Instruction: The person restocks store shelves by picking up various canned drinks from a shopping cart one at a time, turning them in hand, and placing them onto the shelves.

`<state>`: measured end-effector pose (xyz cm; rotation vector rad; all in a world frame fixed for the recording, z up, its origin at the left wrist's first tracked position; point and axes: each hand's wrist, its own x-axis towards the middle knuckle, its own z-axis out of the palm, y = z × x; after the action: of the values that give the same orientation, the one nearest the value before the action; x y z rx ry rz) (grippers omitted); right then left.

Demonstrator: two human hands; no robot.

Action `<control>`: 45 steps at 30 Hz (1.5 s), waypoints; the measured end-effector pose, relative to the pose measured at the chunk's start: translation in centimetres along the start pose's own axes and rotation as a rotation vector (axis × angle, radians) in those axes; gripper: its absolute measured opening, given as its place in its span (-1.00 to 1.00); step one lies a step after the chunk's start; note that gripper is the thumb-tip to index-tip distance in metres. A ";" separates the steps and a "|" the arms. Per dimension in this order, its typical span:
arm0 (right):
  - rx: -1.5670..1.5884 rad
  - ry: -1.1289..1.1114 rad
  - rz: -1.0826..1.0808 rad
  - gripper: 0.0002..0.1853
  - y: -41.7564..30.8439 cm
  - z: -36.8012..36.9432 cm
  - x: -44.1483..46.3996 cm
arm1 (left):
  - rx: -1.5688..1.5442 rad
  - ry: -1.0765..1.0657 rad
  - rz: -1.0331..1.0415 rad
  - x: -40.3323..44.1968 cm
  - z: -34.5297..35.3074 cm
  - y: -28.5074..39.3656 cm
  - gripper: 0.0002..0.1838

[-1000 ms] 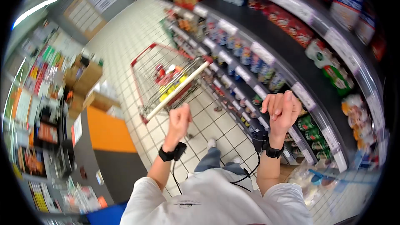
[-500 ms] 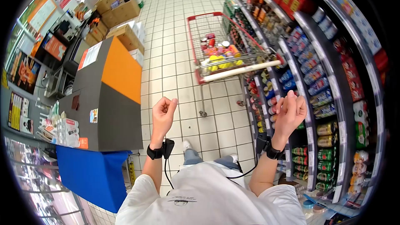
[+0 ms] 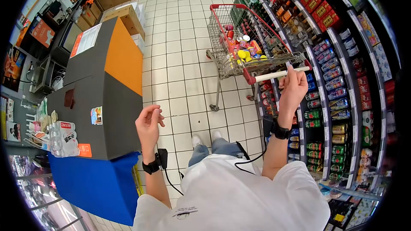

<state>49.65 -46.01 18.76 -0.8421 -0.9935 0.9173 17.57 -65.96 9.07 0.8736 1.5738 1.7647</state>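
My right hand (image 3: 293, 89) is raised at the shopping cart's pale handle (image 3: 274, 75), overlapping it in view. One finger points forward past the handle and the others are loosely bent; whether they touch it I cannot tell. Nothing shows in this hand. My left hand (image 3: 148, 122) hangs in the air beside the dark grey and orange counter (image 3: 124, 102), fingers loosely bent and apart, holding nothing. The wire shopping cart (image 3: 218, 30) with red trim holds several colourful packages and yellow-topped items (image 3: 244, 54).
Shelves of cans and bottles (image 3: 334, 75) line the right side. Cardboard boxes (image 3: 126, 17) stand beyond the counter at left. A pack of bottles (image 3: 64, 139) sits on the counter, above a blue cloth (image 3: 94, 184). Pale floor tiles (image 3: 177, 72) run between.
The cart now appears further right and my right hand overlaps its handle. My left hand is lower and further left, its fingers looser. The whole view has shifted.
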 end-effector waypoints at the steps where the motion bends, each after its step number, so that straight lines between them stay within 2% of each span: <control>1: -0.009 0.016 -0.011 -0.50 0.2 0.7 0.4 | -0.002 0.002 -0.004 0.1 -0.5 -0.1 -0.87; 7: 0.033 0.032 -0.045 -0.49 3.4 4.7 2.9 | 0.083 -0.027 -0.117 2.4 -2.0 1.1 -0.77; 13: 0.141 0.060 0.016 -0.48 8.8 8.6 6.2 | 0.188 -0.053 -0.133 7.5 -2.0 2.1 -0.83; 21: 0.186 0.187 0.111 -0.49 16.2 12.2 14.7 | 0.284 -0.089 -0.108 19.7 1.0 1.5 -0.91; 30: 0.129 0.347 0.158 -0.59 19.0 11.9 20.7 | 0.153 -0.331 -0.129 32.8 8.6 -1.4 -0.89; 37: 0.054 0.490 0.038 -0.53 19.1 11.3 24.1 | 0.170 -0.543 -0.125 44.6 14.0 -5.4 -0.86; 45: -0.113 0.671 -0.071 -0.49 19.9 15.7 28.0 | 0.064 -0.788 -0.149 58.8 21.1 -6.8 -0.87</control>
<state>37.61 -10.48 14.63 -1.1044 -0.4849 0.4609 -0.44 -5.75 8.37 1.2457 1.1242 1.0572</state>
